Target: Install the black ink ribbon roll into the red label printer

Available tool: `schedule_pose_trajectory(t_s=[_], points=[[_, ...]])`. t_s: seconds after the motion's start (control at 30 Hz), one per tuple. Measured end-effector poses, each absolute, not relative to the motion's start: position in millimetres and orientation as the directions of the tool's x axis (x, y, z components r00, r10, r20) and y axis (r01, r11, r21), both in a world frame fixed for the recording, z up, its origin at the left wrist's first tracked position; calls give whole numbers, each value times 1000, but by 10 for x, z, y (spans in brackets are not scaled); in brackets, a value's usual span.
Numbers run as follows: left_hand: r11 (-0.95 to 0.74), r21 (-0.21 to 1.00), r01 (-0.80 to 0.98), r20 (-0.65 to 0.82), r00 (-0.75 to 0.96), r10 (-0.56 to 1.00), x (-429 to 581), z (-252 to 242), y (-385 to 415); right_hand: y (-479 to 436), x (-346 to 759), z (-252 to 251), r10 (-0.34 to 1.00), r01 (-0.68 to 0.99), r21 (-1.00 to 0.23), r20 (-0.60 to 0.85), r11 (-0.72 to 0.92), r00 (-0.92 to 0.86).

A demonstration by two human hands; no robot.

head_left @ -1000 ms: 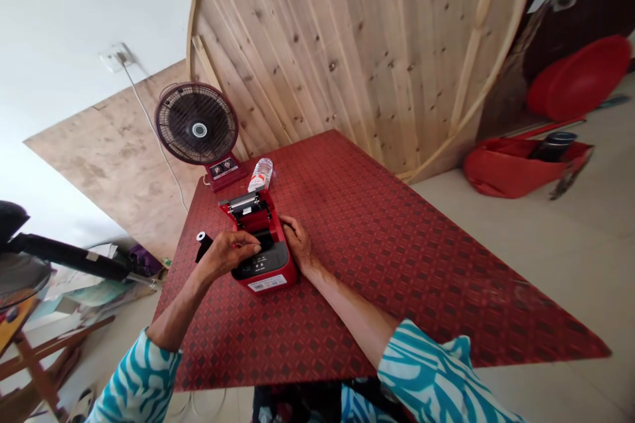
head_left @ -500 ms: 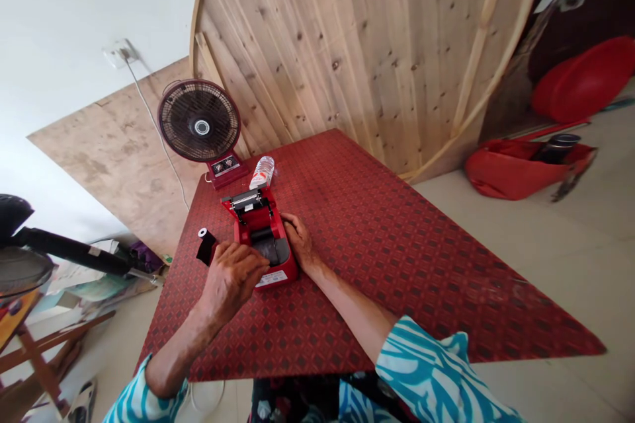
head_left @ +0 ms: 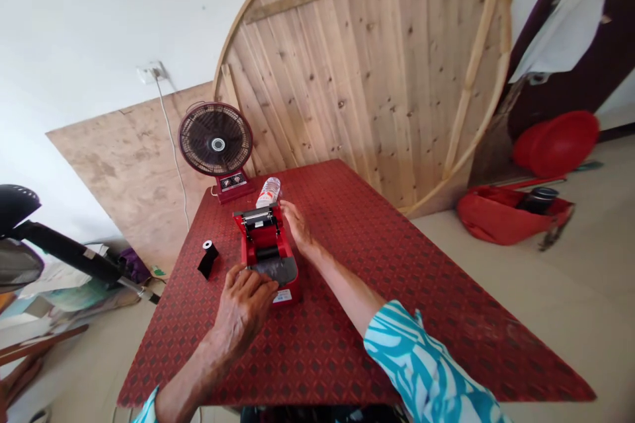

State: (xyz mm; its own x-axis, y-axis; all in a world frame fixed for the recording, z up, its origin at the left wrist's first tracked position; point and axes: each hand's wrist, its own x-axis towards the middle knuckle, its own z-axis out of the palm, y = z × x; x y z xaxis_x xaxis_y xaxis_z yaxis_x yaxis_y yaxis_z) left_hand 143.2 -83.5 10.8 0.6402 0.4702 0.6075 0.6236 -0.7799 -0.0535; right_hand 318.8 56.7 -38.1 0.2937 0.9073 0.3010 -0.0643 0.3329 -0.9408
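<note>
A red label printer [head_left: 292, 289] stands on the table with its lid [head_left: 258, 217] tilted up. Inside lies a dark roll [head_left: 268, 253], and a dark glossy strip [head_left: 270, 269] runs from it toward the front edge. My left hand [head_left: 248, 297] is at the front of the printer, fingers curled closed on the strip's end; the fingertips are partly hidden. Stretched out beside the raised lid, my right hand [head_left: 297, 228] has its fingers at the lid's right edge. A small roll with a black tail [head_left: 208, 259] lies left of the printer.
A dark red fan [head_left: 217, 145] and a clear plastic bottle [head_left: 268, 192] are behind the printer on the red patterned table [head_left: 397, 291]. A round wooden board [head_left: 367, 79] leans on the wall. To the right on the floor is a red bag [head_left: 489, 215].
My right hand has moved from the printer's side up to the raised lid. My left hand stays at the front, now lower over the edge. The camera view has tilted upward.
</note>
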Motion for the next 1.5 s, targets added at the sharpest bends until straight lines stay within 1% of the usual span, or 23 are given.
schedule_pose_trajectory(t_s=[0.1, 0.23, 0.27, 0.33, 0.4, 0.43, 0.47, 0.5, 0.57, 0.6, 0.63, 0.67, 0.7, 0.73, 0.8, 0.87, 0.97, 1.1, 1.27, 1.37, 1.5], points=[[-777, -70, 625, 615, 640, 460, 1426, 78, -839, 589, 3202, -246, 924, -39, -944, 312, 328, 221], [-771, -69, 634, 613, 637, 468, 1435, 51, -876, 284, 3205, -324, 909, 4, -930, 360, 368, 211], [-767, -63, 639, 610, 633, 477, 1439, 47, -891, 185, 3204, -364, 902, 10, -926, 371, 378, 220], [-761, -42, 648, 605, 623, 497, 1438, 41, -917, 12, 3195, -444, 910, 6, -939, 335, 344, 243], [-775, 14, 632, 593, 619, 515, 1410, 37, -914, -97, 3177, -509, 911, -21, -944, 311, 329, 269], [-784, 75, 616, 591, 606, 532, 1383, 33, -892, -125, 3165, -534, 912, -48, -944, 301, 326, 278], [-783, 170, 598, 595, 571, 565, 1349, 25, -853, -137, 3153, -554, 916, -85, -942, 289, 323, 278], [-759, 296, 581, 605, 501, 619, 1310, 12, -795, -138, 3141, -569, 924, -130, -941, 271, 314, 271], [-618, 604, 503, 580, 254, 774, 1234, -29, -628, -123, 3120, -589, 943, -219, -935, 221, 277, 249], [-508, 749, 426, 522, 94, 848, 1206, -57, -529, -115, 3111, -595, 950, -255, -932, 198, 259, 242], [-395, 862, 318, 423, -22, 906, 1186, -88, -427, -109, 3103, -599, 954, -280, -928, 178, 245, 243], [-292, 935, 202, 313, -85, 946, 1178, -121, -331, -106, 3095, -600, 955, -297, -926, 163, 235, 246], [-187, 978, 94, 198, -119, 973, 1179, -153, -245, -107, 3087, -600, 956, -310, -923, 151, 228, 253], [-89, 996, -4, 88, -124, 988, 1188, -183, -176, -111, 3079, -598, 956, -321, -921, 138, 221, 261], [63, 986, -153, -80, -105, 991, 1219, -232, -91, -123, 3060, -591, 958, -343, -917, 112, 201, 263], [136, 958, -251, -161, -82, 984, 1250, -262, -69, -136, 3042, -583, 961, -373, -909, 89, 186, 263], [112, 945, -307, -138, -65, 988, 1267, -278, -92, -147, 3025, -579, 960, -408, -892, 88, 195, 266], [73, 956, -284, -88, -39, 995, 1250, -275, -110, -147, 3018, -600, 961, -404, -888, 125, 219, 248], [91, 948, -304, -83, 39, 996, 1227, -335, -142, -142, 3000, -738, 950, -363, -901, 140, 240, 280], [105, 927, -360, -75, 97, 992, 1207, -390, -212, -126, 2992, -877, 936, -310, -922, 123, 230, 331], [136, 918, -374, -67, 191, 979, 1171, -406, -291, -89, 2994, -1011, 938, -306, -930, 98, 205, 332]])
